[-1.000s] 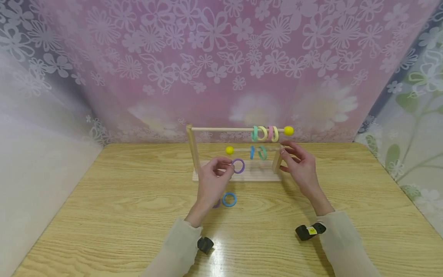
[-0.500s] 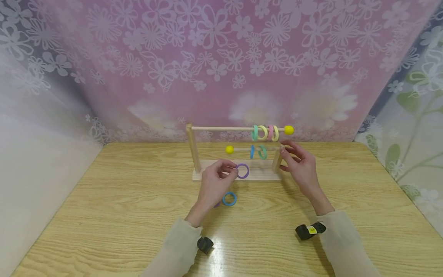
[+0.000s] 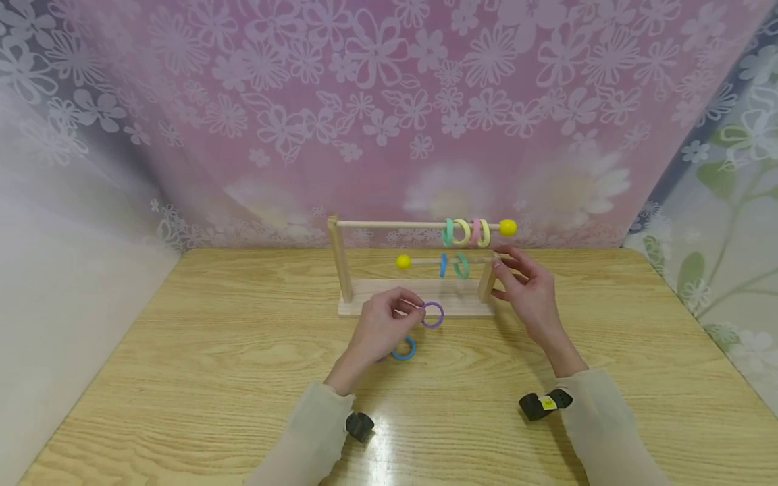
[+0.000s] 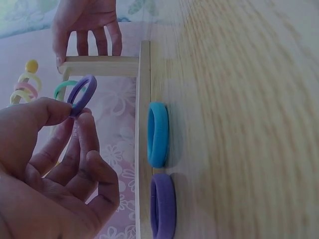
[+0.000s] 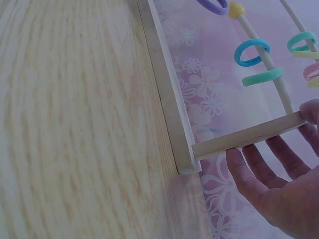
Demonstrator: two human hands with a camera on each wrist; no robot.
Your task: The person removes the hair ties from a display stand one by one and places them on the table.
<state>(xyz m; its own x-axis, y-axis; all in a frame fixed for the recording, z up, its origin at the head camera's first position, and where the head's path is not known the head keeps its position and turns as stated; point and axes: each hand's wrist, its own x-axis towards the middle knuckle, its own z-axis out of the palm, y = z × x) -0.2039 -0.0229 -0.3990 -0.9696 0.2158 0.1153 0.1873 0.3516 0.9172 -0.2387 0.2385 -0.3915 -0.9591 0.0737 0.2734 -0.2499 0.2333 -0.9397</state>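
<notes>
My left hand [image 3: 389, 324] pinches a purple hair tie [image 3: 433, 315] between thumb and fingertips, in front of the wooden rack's base [image 3: 358, 307]. In the left wrist view, that purple hair tie [image 4: 82, 95] stands up from the fingertips. My right hand [image 3: 530, 291] grips the rack's short right post [image 5: 249, 135], thumb at its top and fingers along its outer side. From this post runs the lower rod, carrying a blue hair tie [image 3: 443, 265] and a green one [image 3: 462, 266]. A yellow ball [image 3: 404, 261] caps its free left end.
On the upper rod [image 3: 389, 225] hang several green, yellow and pink hair ties, near its yellow end ball [image 3: 508, 227]. A blue hair tie [image 4: 158, 134] and another purple one [image 4: 163, 206] lie on the table before the rack. A floral curtain [image 3: 389, 135] hangs behind.
My left hand has moved right and toward the table's front with the purple hair tie, away from the lower rod's ball. The right hand has stayed on the post.
</notes>
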